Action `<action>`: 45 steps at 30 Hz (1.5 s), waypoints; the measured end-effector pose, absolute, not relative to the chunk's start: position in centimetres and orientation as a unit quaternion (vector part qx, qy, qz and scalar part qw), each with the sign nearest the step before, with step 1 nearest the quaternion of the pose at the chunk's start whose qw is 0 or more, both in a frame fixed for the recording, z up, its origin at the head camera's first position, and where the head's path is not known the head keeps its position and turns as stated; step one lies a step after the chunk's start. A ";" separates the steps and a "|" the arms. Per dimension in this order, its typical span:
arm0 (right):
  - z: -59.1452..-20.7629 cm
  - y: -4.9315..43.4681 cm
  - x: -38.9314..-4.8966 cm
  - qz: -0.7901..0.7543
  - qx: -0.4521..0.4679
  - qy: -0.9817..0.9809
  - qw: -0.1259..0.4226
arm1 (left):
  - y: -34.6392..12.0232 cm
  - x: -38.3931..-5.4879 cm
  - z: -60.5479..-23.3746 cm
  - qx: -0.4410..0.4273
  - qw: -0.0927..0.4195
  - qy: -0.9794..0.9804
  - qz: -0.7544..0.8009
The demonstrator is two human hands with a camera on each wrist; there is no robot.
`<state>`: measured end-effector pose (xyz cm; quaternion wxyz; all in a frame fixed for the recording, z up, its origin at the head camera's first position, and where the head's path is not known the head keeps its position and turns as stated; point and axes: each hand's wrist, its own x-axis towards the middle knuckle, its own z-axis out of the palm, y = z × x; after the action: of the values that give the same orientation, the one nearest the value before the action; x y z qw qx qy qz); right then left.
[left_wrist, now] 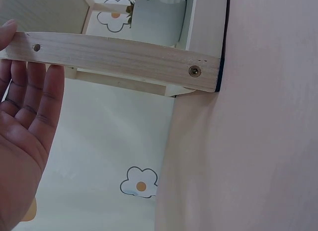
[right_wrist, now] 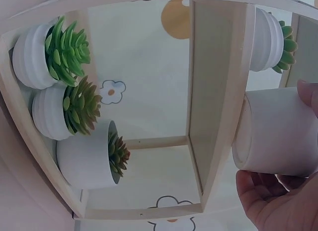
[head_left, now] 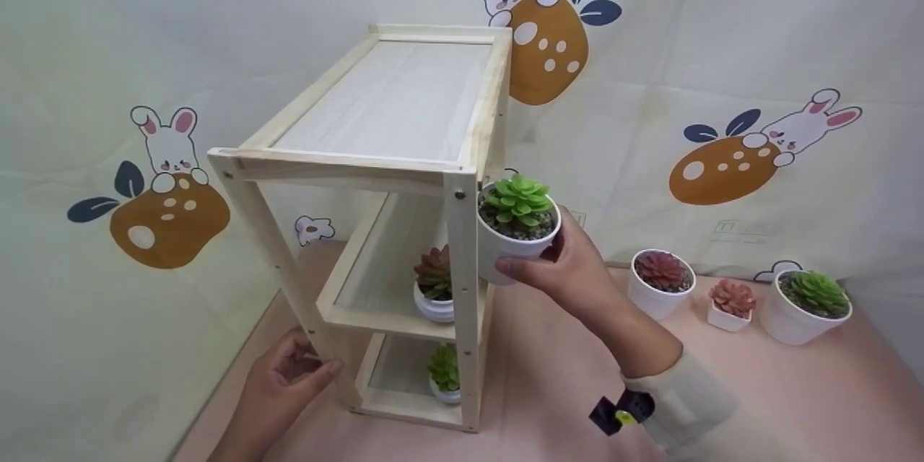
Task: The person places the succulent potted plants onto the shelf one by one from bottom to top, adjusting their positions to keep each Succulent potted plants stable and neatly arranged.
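My right hand (head_left: 577,260) grips a white round pot holding a green succulent (head_left: 516,224), at the open right side of a wooden shelf rack (head_left: 462,289). In the right wrist view, the base of this white pot (right_wrist: 276,131) is right at the middle board's edge. A small ribbed pot with a reddish-brown succulent (head_left: 434,285) stands on that board. My left hand (head_left: 281,382) holds the rack's near left leg (left_wrist: 114,49), thumb on one side and fingers on the other.
On the bottom board stand two ribbed pots, one with a bright green succulent (right_wrist: 67,52), and a smooth white pot (right_wrist: 84,159). To the right on the table (head_left: 577,390) are a red succulent (head_left: 660,278), a small pink one (head_left: 731,307) and a green one (head_left: 808,303). A printed cloth hangs behind.
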<state>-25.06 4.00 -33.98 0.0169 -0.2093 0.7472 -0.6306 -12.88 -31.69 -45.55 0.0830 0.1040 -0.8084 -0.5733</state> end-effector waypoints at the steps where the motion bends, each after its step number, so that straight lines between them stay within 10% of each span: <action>1: -34.0 3.9 -25.1 -0.629 -0.209 0.748 0.015 | -31.7 -12.9 -45.5 0.104 0.084 -0.807 -0.575; 45: -33.5 1.0 -26.0 -0.582 -0.238 0.777 -0.017 | -31.6 -12.8 -45.5 0.097 0.088 -0.802 -0.582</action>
<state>-26.03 0.98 -33.53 -0.0167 -0.2384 0.7771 -0.5823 -12.83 -31.63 -45.48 0.0876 0.0971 -0.8024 -0.5823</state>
